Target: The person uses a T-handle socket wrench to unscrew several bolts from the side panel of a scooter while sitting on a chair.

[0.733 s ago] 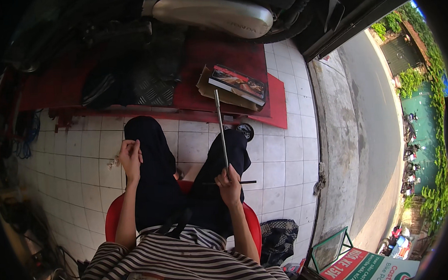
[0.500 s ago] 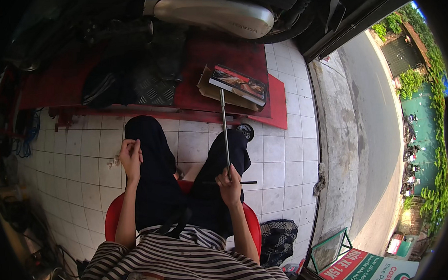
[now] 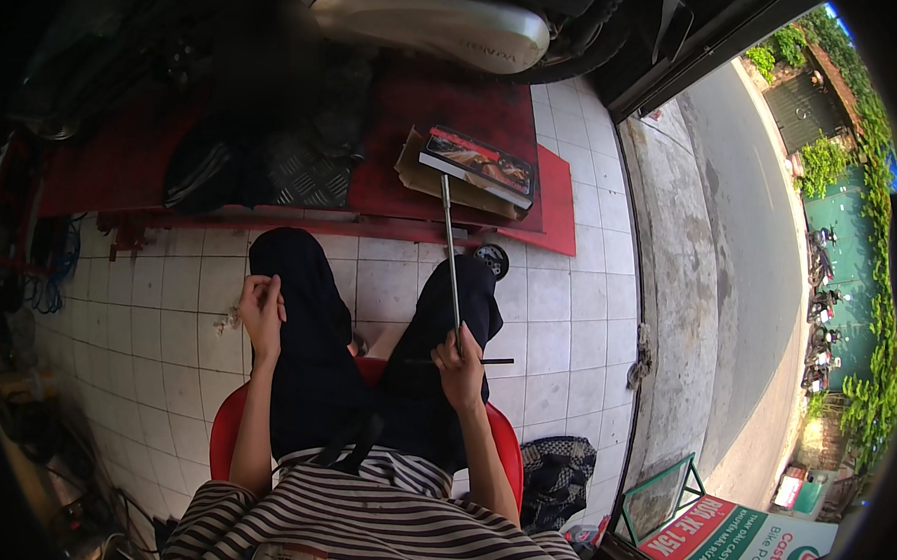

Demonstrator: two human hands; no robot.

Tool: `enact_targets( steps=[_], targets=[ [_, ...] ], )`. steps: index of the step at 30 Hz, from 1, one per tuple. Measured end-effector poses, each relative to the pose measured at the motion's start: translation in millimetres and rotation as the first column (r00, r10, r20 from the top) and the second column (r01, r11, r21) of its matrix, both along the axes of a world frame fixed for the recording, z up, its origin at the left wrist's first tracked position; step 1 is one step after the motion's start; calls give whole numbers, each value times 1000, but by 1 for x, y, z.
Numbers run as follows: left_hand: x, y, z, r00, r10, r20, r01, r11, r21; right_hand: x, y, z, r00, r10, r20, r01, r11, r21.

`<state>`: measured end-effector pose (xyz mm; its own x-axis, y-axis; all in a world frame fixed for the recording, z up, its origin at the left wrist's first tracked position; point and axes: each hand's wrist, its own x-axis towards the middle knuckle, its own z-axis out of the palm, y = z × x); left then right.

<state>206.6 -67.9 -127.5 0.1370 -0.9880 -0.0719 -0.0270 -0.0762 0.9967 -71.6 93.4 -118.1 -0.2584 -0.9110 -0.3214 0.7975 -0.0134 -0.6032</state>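
Note:
In my right hand [image 3: 461, 369] is a T-handle socket wrench [image 3: 451, 250], its dark crossbar lying across the fist. The long silver shaft points away from me over my right thigh. Its socket end reaches the near side of an open cardboard box [image 3: 416, 171]; I cannot tell if they touch. A dark printed box with white sides [image 3: 477, 166] lies on that cardboard. My left hand [image 3: 262, 306] rests beside my left knee with its fingers curled and nothing visible in them.
A red lift platform [image 3: 392, 132] with a metal tread plate [image 3: 309, 178] lies ahead, beneath a motorcycle with a silver cover [image 3: 438, 30]. A round black part [image 3: 492, 262] is by my right knee. I sit on a red stool [image 3: 506, 448]. Blue hoses [image 3: 58, 277] hang at left.
Almost nothing differs. The wrench and both hands stay in about the same place, with only a very slight shift of the view.

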Motion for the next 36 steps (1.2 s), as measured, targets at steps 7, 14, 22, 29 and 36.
enact_targets(
  steps=[7, 14, 22, 29, 36],
  targets=[
    [1, 0, 0, 1000, -5, -5, 5, 1000, -6, -1, -2, 3, 998, 50, -40, -49, 998, 26],
    [1, 0, -1, 1000, -16, 26, 16, 1000, -15, 6, -6, 26, 993, -67, -96, 79, 989, 124],
    [3, -1, -1, 999, -10, -36, 10, 1000, 7, 17, -19, 42, 981, -183, 59, 165, 960, 228],
    [7, 1, -2, 998, -14, -55, 15, 1000, 3, -3, -36, 67, 967, -256, 4, 248, 940, 235],
    [5, 1, 1, 998, -8, -58, 7, 1000, -8, -16, -50, 95, 953, -272, -131, 294, 936, 193]
  ],
)
